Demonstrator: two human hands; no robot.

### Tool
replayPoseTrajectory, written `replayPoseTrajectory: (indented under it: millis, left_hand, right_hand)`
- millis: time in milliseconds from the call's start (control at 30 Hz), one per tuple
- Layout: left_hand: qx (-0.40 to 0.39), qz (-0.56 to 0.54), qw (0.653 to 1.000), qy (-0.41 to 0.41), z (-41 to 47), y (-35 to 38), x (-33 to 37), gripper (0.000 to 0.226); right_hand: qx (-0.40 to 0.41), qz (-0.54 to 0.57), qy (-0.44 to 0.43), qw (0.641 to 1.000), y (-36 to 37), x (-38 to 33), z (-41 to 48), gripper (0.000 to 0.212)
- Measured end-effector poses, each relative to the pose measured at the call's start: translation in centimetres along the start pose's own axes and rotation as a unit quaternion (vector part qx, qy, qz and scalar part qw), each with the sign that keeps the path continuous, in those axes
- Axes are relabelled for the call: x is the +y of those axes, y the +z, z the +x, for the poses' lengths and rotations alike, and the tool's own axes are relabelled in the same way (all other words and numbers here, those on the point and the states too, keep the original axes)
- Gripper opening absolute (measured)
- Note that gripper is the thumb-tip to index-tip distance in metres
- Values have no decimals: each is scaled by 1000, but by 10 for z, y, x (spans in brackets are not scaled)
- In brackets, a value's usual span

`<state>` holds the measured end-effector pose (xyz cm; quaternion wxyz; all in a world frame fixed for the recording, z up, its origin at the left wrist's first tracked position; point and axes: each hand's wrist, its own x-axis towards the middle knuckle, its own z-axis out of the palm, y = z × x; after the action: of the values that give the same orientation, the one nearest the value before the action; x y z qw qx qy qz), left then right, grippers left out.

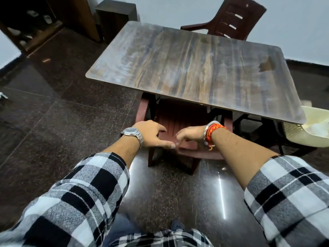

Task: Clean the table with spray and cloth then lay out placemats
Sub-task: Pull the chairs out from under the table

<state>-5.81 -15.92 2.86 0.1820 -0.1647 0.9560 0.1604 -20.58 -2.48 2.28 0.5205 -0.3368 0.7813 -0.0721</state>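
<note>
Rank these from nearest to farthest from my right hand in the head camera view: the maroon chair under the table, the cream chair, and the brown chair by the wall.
From the right hand:
1. Maroon chair, directly beneath the hands, tucked under the table's near edge.
2. Cream chair, off to the right beside the table.
3. Brown chair, across the table against the wall.

- I stand in a home dining room: wood-grain table [195, 68], maroon plastic chairs [229, 18].
- Polished dark stone floor [44, 122]; open wooden shelf unit [32, 24] in the corner.
</note>
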Motion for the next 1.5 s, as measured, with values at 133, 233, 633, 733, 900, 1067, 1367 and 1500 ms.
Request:
replayPoseTrajectory:
  millis: [133,233,633,733,900,1067,1367,1500]
  left_hand:
    - [72,24,996,-39,21,-31,-79,100]
    - [122,34,991,-45,37,-58,-150,84]
    - [144,79,984,-67,97,-186,-453,71]
    - [127,84,987,-45,142,-213,-512,70]
    - [136,111,984,-20,250,-272,-602,69]
    - [87,160,983,6,354,-355,-669,72]
    - [97,162,979,80,592,-477,-733,72]
    - [112,177,967,145,706,-529,-748,72]
  right_hand:
    - [191,-67,-12,979,-18,-62,52,63]
    - [240,-82,-35,967,-25,-121,97,62]
    - [349,-124,-100,923,-70,-377,267,61]
    - [384,-129,-75,911,-111,-421,322,61]
    - [418,-105,-44,901,-193,-470,433,68]
    - [449,-64,4,891,-282,-518,514,72]
    - [492,-28,69,867,-463,-564,643,75]
    - [517,-12,119,847,-551,-565,695,73]
